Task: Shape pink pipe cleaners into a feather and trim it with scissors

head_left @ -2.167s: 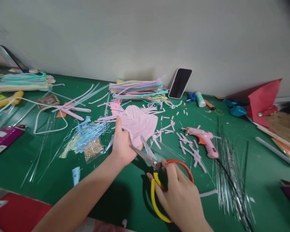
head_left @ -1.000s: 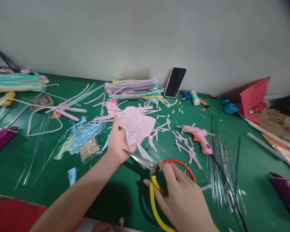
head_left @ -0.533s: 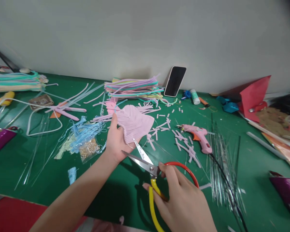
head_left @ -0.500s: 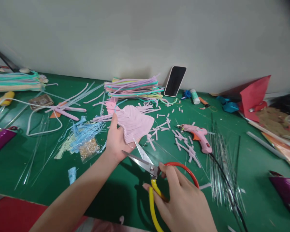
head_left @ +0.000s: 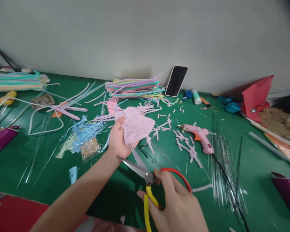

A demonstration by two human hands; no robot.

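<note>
In my head view, my left hand [head_left: 119, 140] cradles a pink ribbed pipe-cleaner piece [head_left: 138, 125] at the centre of the frame, thumb pressed on its left edge and the fingers mostly hidden behind it. My right hand [head_left: 177, 201], lower right of centre, is curled around the red and yellow handles of the scissors [head_left: 147, 174], with the thumb at the yellow loop and the fingers at the red one. Their blades stand apart and point up and left: one tip is at the lower edge of the ribbed piece, the other by my left wrist; I can't tell whether either touches.

Just above the piece I see a bundle of pastel pipe cleaners [head_left: 132, 87], and right of that a smartphone [head_left: 176, 81] leaning on the wall [head_left: 145, 38]. Left of my left hand lie blue tassels [head_left: 90, 129] and a clear bag of gold beads [head_left: 90, 149]. Right of centre, a pink glue gun [head_left: 200, 137] lies beside short cut pieces [head_left: 188, 149], with thin clear strands [head_left: 226, 170] further right on the green tabletop [head_left: 125, 206]
</note>
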